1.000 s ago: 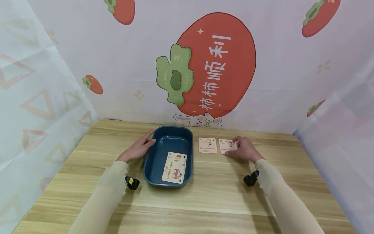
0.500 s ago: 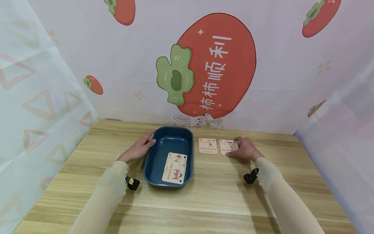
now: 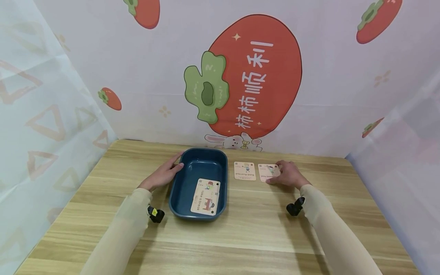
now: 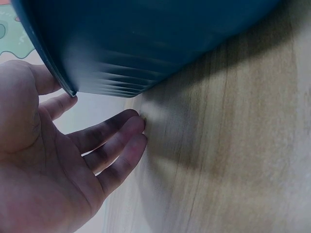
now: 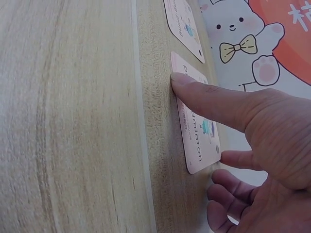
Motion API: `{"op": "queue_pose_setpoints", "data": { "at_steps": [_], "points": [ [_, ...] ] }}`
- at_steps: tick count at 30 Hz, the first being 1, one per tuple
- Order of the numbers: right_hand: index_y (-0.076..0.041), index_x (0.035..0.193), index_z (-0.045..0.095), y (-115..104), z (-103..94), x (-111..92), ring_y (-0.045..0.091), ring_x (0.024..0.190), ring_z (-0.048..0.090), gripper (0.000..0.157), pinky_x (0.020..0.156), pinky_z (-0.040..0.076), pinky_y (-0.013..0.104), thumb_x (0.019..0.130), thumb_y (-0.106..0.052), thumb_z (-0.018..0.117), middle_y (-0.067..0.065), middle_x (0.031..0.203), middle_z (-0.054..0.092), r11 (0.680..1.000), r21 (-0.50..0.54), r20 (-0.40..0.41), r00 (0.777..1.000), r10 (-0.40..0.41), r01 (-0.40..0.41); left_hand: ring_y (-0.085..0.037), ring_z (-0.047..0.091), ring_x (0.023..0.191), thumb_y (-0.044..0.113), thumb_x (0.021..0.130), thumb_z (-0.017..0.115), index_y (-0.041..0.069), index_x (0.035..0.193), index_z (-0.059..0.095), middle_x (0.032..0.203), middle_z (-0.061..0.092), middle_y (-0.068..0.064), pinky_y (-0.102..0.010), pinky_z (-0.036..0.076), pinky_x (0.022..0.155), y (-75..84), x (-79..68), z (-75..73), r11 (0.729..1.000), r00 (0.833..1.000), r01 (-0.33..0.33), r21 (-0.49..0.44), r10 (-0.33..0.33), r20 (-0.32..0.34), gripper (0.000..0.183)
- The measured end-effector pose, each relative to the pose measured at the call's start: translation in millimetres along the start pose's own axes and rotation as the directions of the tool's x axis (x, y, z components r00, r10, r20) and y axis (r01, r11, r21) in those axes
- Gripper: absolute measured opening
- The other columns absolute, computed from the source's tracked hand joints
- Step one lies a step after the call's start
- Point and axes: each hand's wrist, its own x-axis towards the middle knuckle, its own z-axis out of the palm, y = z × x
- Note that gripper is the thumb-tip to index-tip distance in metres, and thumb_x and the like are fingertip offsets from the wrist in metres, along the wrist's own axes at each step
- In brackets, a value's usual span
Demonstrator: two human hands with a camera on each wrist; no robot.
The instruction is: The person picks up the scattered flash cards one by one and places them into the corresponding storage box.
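Observation:
My left hand (image 3: 160, 176) rests at the left rim of a dark blue tray (image 3: 174, 198), thumb over the edge; in the left wrist view its other fingers extend loosely beside the outer wall. A larger "take a break" card (image 3: 205, 197) lies tilted inside the tray. On the table to the right, my right hand (image 3: 288, 175) spans a pink-edged badminton picture card (image 3: 267, 171), partly covering it. The right wrist view shows its thumb (image 5: 192, 90) on one edge and the index fingertip at the opposite corner, with the remaining fingers curled loosely. Beside it lies a "play ping-pong" card (image 3: 245, 170).
The wooden table (image 3: 254, 229) meets a white printed backdrop (image 3: 330, 126) with a large persimmon picture at the rear. Cloth panels also flank the left and right sides. A small black camera hangs at each wrist.

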Motion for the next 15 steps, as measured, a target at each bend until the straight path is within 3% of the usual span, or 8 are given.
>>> {"op": "queue_pose_setpoints", "data": {
  "at_steps": [8,15],
  "points": [
    [0.012,0.134,0.049,-0.6,-2.7,-3.4,0.039,0.106,0.049,0.087,0.092,0.048,0.053,0.075,-0.036,0.092,0.029,0.122,0.053,0.999,0.044,-0.001,1.0,0.029,-0.029,-0.047,0.037,0.142,0.037,0.111,0.038,0.02,0.165,0.013,0.163,0.026,-0.024,-0.067,0.027,0.114,0.6,1.3,-0.5,1.0,1.0,0.004,0.005,-0.004,0.001,0.062],
    [0.012,0.126,0.051,1.2,-4.1,-9.9,0.036,0.099,0.052,0.072,0.085,0.048,0.046,0.08,-0.028,0.089,0.025,0.114,0.056,0.995,0.088,-0.007,0.999,0.051,-0.05,-0.047,0.036,0.142,0.033,0.112,0.038,0.018,0.165,0.013,0.164,0.024,-0.023,-0.067,0.027,0.114,1.8,0.6,-0.6,1.0,1.0,0.003,0.004,-0.003,0.003,0.061]
  ]
}}
